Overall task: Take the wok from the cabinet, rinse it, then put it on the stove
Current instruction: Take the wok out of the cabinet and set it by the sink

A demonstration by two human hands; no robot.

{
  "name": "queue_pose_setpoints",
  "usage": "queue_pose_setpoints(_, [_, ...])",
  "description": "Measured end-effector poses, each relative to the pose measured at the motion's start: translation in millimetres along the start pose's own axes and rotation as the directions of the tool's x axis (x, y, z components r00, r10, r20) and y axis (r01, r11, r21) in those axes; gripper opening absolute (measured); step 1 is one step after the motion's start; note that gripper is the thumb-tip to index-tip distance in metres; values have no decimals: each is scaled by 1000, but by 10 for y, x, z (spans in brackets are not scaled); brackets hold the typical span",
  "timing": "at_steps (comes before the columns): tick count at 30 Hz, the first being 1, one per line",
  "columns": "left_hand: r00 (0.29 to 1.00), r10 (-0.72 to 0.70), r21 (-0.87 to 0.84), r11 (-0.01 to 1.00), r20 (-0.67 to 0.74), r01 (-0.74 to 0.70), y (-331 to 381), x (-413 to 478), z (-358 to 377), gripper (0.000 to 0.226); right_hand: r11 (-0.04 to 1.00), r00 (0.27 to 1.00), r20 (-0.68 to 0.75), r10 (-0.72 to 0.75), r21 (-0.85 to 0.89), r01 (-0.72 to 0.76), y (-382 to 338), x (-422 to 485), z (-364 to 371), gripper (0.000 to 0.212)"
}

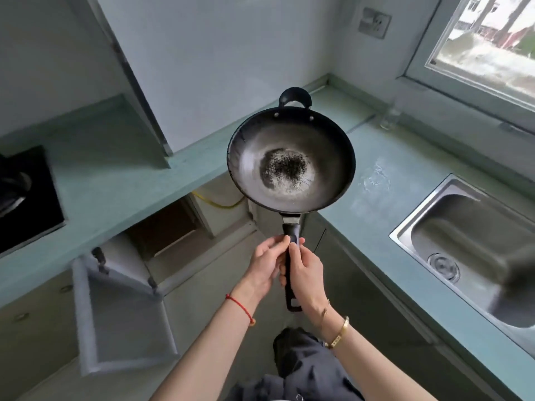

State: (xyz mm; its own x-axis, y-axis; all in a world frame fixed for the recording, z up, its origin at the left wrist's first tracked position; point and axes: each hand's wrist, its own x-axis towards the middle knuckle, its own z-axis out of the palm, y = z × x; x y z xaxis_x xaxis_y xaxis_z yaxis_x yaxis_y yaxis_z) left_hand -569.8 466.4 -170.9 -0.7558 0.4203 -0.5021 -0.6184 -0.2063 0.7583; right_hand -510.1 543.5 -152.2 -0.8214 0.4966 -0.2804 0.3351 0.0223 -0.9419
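Both hands, left hand (pixel 267 263) and right hand (pixel 304 270), clench the wok (pixel 291 163) handle mid-frame above the open cabinet (pixel 173 227); swinging it toward the sink (pixel 463 241), lower right, could clip the desk (pixel 385 180) edge.

both hands (pixel 285 264) gripping wok (pixel 291 160) handle

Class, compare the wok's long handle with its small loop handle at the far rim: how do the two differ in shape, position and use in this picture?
The long handle is a straight bar pointing toward the person; the loop handle is a short arch on the far rim. The left hand and right hand both grip the long handle; nothing touches the loop handle. Both are black and fixed to the wok.
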Motion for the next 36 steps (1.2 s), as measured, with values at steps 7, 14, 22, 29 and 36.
queue_pose_setpoints(7, [992,-56,86,995,109,47,459,885,459,19,999,988,-151,10,49,-2,-265,905,-131,46])
queue_pose_setpoints(14, [957,-199,182,970,213,161,639,1654,751,20,998,948,-314,44,47,-30,-263,1593,-193,42])
queue_pose_setpoints(22, [857,-386,371,893,340,255,782,2406,833,15,989,848,-511,140,110,-98,-253,2140,-71,40])
queue_pose_setpoints(29, [792,-517,538,790,325,295,797,2769,891,20,962,744,-612,267,219,-165,-203,2429,57,39])
queue_pose_setpoints(36, [739,-604,585,728,299,358,781,2835,906,34,926,671,-644,368,317,-204,-122,2514,133,39])
